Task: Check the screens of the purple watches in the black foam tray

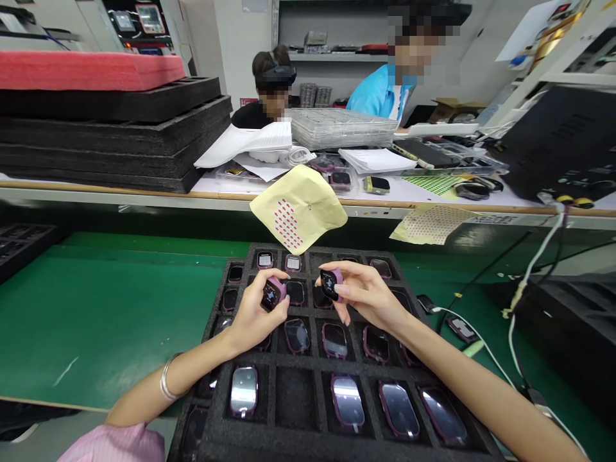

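A purple-framed watch with a lit dark screen (272, 294) is held between the thumb and fingers of my left hand (255, 317). My right hand (370, 295) pinches a second purple watch (330, 284), whose screen is also lit. Both hands are above a black foam tray (269, 439) with square compartments. Purple-framed watches lie in many of them, such as one at the front left (244, 392). One front-row compartment (295, 398) holds no watch.
Stacked black foam trays (96, 141) under red foam (86, 70) stand at the back left. A yellow sticker sheet (299, 208) hangs off the shelf edge (212, 200). White cables (517, 321) run at the right. Two people (273, 86) (380, 90) are behind the shelf.
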Motion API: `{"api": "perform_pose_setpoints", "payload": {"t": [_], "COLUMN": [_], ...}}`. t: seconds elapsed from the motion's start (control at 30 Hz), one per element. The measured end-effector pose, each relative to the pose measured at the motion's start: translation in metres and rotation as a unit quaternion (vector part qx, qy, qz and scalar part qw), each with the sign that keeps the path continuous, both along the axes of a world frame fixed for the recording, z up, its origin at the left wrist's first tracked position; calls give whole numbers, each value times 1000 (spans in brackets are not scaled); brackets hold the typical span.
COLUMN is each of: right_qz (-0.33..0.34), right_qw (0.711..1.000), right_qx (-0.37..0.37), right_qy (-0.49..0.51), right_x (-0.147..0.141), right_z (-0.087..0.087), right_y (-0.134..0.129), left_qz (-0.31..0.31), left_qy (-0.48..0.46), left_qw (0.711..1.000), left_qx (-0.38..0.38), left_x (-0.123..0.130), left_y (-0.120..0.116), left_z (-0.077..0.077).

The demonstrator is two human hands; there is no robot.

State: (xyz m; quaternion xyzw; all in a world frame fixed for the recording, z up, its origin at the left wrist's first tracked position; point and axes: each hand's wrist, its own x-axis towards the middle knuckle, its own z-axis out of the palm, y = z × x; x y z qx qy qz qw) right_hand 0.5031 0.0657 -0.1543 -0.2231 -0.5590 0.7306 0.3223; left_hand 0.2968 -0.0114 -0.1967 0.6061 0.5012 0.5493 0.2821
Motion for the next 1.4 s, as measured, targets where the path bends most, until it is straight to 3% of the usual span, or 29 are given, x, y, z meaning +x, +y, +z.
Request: {"api": "perform_pose_setpoints", "payload": {"t": [0.07, 0.17, 0.3, 0.47, 1.2, 1.4], "right_qz": [8, 25, 51, 29, 7, 67], "right_qw": [1000, 999, 995, 997, 999, 997], "right_qx": [-4, -39, -82, -66, -5, 15], "right_qy": [-7, -27, -35, -40, -53, -35], "right_x": [0, -2, -5, -5, -3, -6], "right_z": [0, -4, -11, -15, -18, -20], "right_y": [0, 2, 4, 5, 1, 0], "left_qz": [-8, -52, -120, -151, -169, -121], "left_qy": [-5, -92, -236, -314, -254, -160], "left_qw": [1000, 990, 949, 921, 939, 971], "left_qx": [-22, -96, -172, -175, -159, -131], "left_x": [0, 2, 4, 2, 2, 1], "left_y": [1, 6, 13, 13, 9, 9], "left_z": [0, 0, -2, -5, -8, -10]}}
